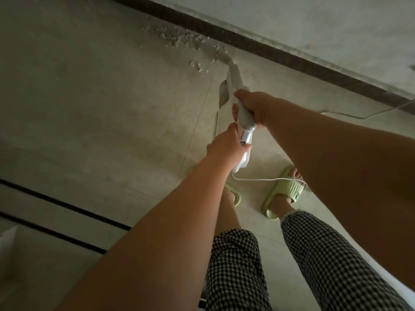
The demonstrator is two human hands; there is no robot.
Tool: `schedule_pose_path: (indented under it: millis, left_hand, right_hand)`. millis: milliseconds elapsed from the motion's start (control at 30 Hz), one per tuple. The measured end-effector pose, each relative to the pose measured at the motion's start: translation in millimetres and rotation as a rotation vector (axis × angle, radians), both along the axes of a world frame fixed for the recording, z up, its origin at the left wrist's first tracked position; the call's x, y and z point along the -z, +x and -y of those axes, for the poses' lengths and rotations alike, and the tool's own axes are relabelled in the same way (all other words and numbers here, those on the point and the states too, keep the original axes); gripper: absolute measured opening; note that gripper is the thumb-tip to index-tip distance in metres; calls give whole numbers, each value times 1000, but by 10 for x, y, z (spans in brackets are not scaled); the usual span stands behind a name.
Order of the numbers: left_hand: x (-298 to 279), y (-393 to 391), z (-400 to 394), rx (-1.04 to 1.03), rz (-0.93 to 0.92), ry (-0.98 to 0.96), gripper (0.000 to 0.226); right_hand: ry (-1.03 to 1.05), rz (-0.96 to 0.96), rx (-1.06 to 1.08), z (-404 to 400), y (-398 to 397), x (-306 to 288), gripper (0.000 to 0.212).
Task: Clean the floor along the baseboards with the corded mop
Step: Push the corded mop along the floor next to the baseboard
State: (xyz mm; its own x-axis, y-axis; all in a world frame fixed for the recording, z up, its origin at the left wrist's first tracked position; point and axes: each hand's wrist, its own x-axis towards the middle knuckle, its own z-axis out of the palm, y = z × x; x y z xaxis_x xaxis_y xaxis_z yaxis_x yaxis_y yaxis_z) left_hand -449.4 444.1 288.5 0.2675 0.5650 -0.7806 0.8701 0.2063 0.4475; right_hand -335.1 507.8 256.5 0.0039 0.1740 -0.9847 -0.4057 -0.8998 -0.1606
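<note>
We look down on a pale tiled floor (89, 104) that fills most of the view, with a dark baseboard (292, 61) running diagonally across the top right below a light wall (314, 23). Two dark strips (56, 205) cross the floor at lower left. Our legs in checked trousers (325, 254) stand in green slippers (285, 191). The white corded mop (235, 86) slants away from us, its far tip touching the floor just beside the baseboard, at the edge of a scatter of pale debris (179, 39). Our right hand (253, 106) wraps around the upper handle, and our left hand (224, 147) grips the handle just below it, fingers curled round it. A thin white cord (258, 179) leaves the handle's near end, crosses the right slipper and reappears near the baseboard at right.
</note>
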Motion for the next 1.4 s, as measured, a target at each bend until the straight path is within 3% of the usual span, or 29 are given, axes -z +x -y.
schedule_pose_path:
  millis: [633,933,1233,1400]
  left_hand:
    - [56,-58,-411,-33,75,36,39]
    - [54,-344,-609,-42,-15,-24,41]
    - [-224,-287,-1054,155,-150,17,45]
    - [-268,-217,-1110,147,-142,-16,45]
  right_hand:
    - [13,54,-66,-468,-46,-34,27]
    - [2,43,31,-614,-349,70,24]
    - [-31,-5,163,-879,-268,-144,26]
    - [-31,11,141,-933,-211,-160,26]
